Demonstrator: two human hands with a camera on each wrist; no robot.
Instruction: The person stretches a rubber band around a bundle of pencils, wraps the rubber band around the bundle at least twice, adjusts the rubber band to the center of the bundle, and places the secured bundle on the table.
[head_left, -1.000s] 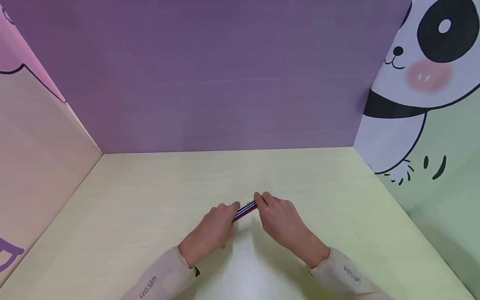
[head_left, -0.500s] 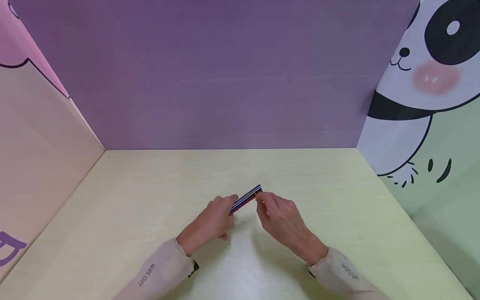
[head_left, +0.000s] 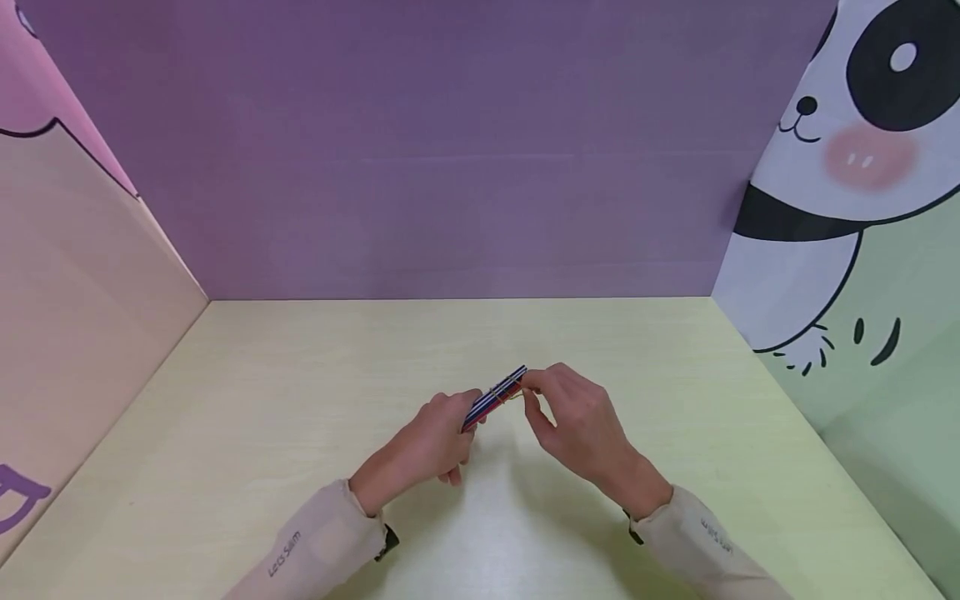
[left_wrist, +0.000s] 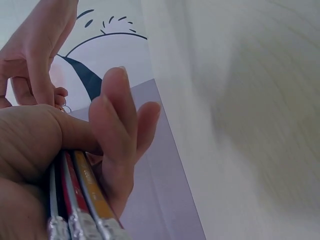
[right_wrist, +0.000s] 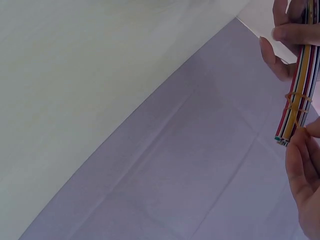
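Note:
A bundle of striped pencils is held over the table in the head view, tilted up to the right. My left hand grips the bundle toward its lower end; metal ferrules on several pencils show in the left wrist view. An orange rubber band loops around the bundle near the far end in the right wrist view. Thumb and fingertips of my right hand pinch a strand of that band, drawn away from the pencils. The pencils' middle is hidden inside my left hand.
The pale table spreads beneath both hands. A purple panel stands at the back, a pinkish panel on the left, and a green panel with a panda drawing on the right.
My right hand covered the bundle's far end, then slid back to expose it, and has now moved up and right, pulling the rubber band's strand outward. My left hand keeps its grip.

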